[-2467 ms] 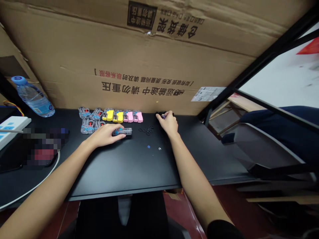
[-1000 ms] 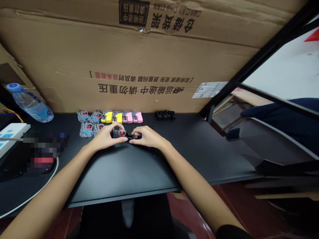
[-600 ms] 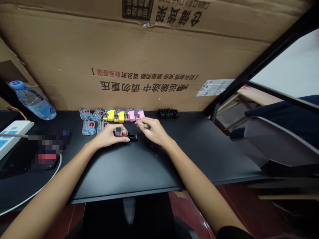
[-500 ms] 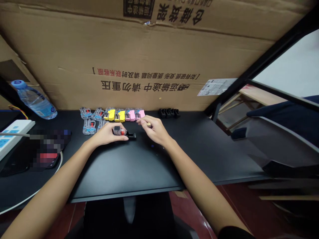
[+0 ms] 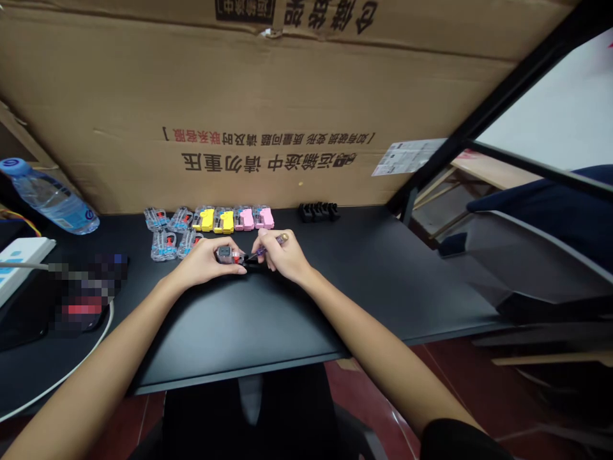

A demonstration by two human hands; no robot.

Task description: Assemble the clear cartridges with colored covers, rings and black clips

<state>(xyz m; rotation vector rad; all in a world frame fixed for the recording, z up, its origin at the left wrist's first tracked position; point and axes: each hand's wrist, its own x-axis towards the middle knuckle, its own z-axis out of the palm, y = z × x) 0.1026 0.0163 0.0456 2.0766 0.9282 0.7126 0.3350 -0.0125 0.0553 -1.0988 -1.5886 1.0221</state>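
Note:
My left hand is closed around a small clear plastic device with black and red parts, held just above the black desk. A black piece sticks out from the device's right side. In my right hand is a slim screwdriver with a purplish handle and a yellowish end. Its shaft slants down to the left, and the tip is at the black piece; whether it touches I cannot tell. Behind my left hand lie several clear devices with blue and red parts.
Yellow pieces and pink pieces are lined up along the cardboard. Black parts lie farther right. On the left are a water bottle, a power strip and a cable. The desk's front edge is near me.
My right hand has moved left and tilted the screwdriver, bringing its tip to the black piece. My left hand still holds the device. The whole view has shifted slightly.

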